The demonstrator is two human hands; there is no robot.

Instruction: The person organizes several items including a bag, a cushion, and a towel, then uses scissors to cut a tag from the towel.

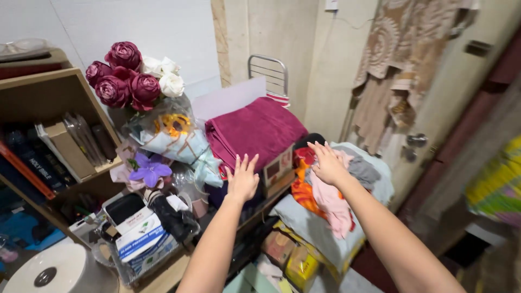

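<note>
The left hand (242, 179) is spread open and holds nothing; the folded magenta cloth towel (255, 130) lies just above its fingertips on a cardboard box (278, 172). The right hand (327, 163), also open and empty, hovers over the pink garment (332, 203) of the clothes pile, farther from the towel.

maroon towel (255, 130): matt cloth | rack (268, 73): shiny metal | shelf (49, 95): wood

Single view, head-mounted: it looks forward and slightly downward along both outstretched forearms, close to a cluttered table. The shelf unit (49, 103) occupies the left of frame, the wall (135, 27) the top, a door (461, 92) the upper right.
</note>
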